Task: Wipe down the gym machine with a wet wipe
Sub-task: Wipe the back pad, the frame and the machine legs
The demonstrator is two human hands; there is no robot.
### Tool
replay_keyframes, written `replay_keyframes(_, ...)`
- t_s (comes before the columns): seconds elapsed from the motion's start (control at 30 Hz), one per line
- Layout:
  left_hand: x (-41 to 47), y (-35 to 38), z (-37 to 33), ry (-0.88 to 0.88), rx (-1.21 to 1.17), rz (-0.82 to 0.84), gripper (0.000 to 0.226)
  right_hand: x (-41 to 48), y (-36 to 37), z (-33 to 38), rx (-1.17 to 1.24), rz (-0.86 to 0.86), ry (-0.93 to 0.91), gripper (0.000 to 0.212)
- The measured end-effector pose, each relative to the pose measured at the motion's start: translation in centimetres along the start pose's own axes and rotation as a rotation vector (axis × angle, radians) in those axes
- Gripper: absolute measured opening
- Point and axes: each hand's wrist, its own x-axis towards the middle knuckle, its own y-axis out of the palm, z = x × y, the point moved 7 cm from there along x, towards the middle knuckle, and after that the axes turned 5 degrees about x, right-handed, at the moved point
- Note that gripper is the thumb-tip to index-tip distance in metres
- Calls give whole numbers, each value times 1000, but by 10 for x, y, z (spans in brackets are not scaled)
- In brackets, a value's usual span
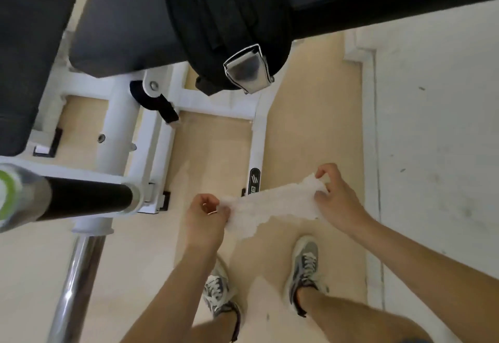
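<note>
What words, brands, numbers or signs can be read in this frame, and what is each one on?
Black oval sticker on the white machine frame: a striped logo, then letters too blurred to read; the lower ones are hidden behind the wet wipe.
Green-ringed object at the left edge: blurred, no readable text.
No other text is visible.

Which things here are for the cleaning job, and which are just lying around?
For the job: wet wipe, pinched by left hand and right hand; gym machine with its dark pads.

Just around: black strap with a metal buckle; blurry bottle with a green label; shoes.
</note>
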Motion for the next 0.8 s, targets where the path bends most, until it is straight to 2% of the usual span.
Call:
replay_keyframes(0.07, 30, 12, 28, -7, -48, -31, 37, 33, 24, -24, -67, 80, -76, 25)
replay_keyframes(0.2, 71, 33, 82, -4, -58, -112, 49, 84, 68, -80, -113, 222, -149, 44)
replay_keyframes(0.27, 86, 44, 105, 11, -6, -136, 45, 105, 84, -108, -98, 265, -138, 46)
replay_keyframes(0.4, 132, 57, 146, 44, 75, -185, 34, 141, 123, -148, -85, 370, -137, 34)
replay_keyframes(0.47, 156, 59, 169, 46, 120, -207, 29, 156, 150, -167, -116, 401, -158, 44)
replay_keyframes(0.57, 189, 68, 196, 86, 196, -176, 34, 172, 189, -187, -152, 414, -231, 58)
replay_keyframes(0.67, 219, 78, 214, 132, 381, -119, 39, 181, 218, -207, -224, 356, -351, 58)
replay_keyframes(0.73, 236, 79, 220, 184, 488, -130, 33, 187, 229, -220, -246, 307, -431, 57)
replay_keyframes(0.8, 246, 80, 224, 223, 532, -153, 38, 196, 237, -231, -220, 265, -483, 59)
